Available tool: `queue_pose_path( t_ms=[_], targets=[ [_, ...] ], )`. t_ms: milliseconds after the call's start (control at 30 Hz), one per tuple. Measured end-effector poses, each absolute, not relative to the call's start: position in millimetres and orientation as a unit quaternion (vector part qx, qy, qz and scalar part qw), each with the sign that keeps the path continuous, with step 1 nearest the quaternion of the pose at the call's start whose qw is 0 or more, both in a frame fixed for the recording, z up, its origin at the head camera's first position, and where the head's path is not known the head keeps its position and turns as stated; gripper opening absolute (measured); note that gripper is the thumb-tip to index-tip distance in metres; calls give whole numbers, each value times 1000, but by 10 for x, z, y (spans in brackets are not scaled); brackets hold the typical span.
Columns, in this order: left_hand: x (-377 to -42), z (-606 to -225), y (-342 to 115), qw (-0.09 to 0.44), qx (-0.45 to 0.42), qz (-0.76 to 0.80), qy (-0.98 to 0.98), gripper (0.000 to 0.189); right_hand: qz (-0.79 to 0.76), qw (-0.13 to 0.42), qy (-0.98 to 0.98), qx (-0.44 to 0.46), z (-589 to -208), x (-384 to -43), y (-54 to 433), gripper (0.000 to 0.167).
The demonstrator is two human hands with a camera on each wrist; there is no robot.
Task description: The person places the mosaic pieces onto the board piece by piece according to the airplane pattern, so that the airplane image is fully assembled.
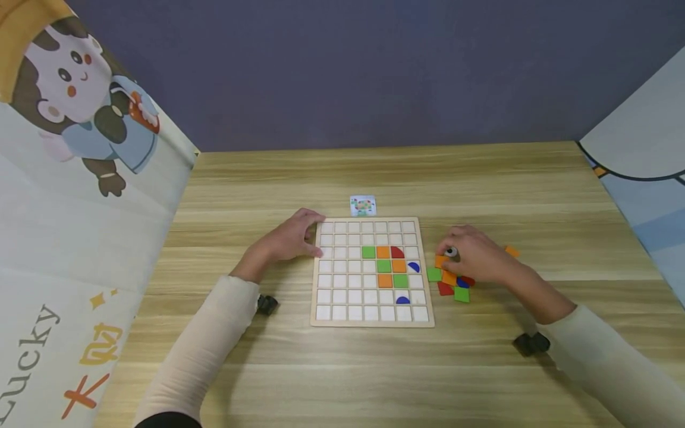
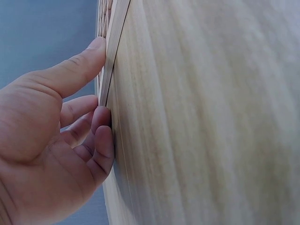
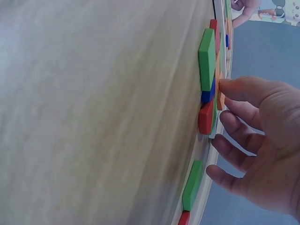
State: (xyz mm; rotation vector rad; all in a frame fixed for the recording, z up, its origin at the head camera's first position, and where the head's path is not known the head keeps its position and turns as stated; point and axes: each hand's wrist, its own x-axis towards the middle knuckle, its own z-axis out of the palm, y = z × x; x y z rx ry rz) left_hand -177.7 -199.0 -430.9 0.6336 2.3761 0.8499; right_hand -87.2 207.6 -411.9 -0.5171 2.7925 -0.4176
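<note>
A square wooden grid board (image 1: 354, 297) lies on the table, with green, orange, red and blue tiles in several cells right of its middle. My left hand (image 1: 291, 238) is at the board's left edge, thumb and fingers spread along it and touching it. In the left wrist view, the thumb (image 2: 79, 70) rests on the rim. Right of the board, my right hand (image 1: 476, 252) is over a loose pile of coloured tiles. Its thumb and forefinger pinch an orange tile (image 1: 440, 261). A green tile (image 1: 462, 294) and a red tile (image 1: 445, 289) lie below the hand.
Behind the board lies a small pattern card (image 1: 363, 205). One orange piece (image 1: 512, 251) sits apart, right of the pile. A dark wall (image 1: 374, 77) rises behind the table, and printed panels flank it on the left and right.
</note>
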Motion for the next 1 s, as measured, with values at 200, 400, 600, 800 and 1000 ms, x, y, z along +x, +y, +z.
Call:
queue_pose_path(
  t_ms=[200,400,600,800,1000],
  targets=[
    [-1783,-4319,-1994,266,235,313,881,84,-151,126,963,-185,-4144,-875,2065,15],
    [-1784,-4313,-1996,267,238,316,879,85,-153,116,964,-186,-4157,-873,2059,17],
    [-1782,-4319,-1997,260,238,311,883,86,-152,98,962,-206,-4159,-866,2065,17],
    [-1783,-4329,-1999,262,236,310,883,86,-157,91,961,-210,-4169,-862,2072,15],
    [-1776,-4315,-1999,265,237,310,882,86,-169,88,962,-195,-4161,-847,2076,17]
  ],
)
